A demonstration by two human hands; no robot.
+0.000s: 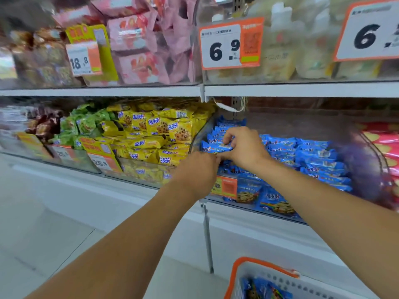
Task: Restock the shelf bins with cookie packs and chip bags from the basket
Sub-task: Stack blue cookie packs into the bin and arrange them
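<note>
Blue cookie pack (217,147) gripped by my right hand (244,147) and left hand (199,169), fingers curled, seating it at blue bin (197,137) left edge; basket (259,270) waits below.

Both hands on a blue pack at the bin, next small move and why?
Probably lower the blue cookie pack onto the blue stack and let go: both the left hand and right hand hold it at the blue bin's left end, and the basket holds more.

Orange-framed price sign (231,44) reading 6.9 on upper shelf; pink boxes (138,48) left of it.
</note>
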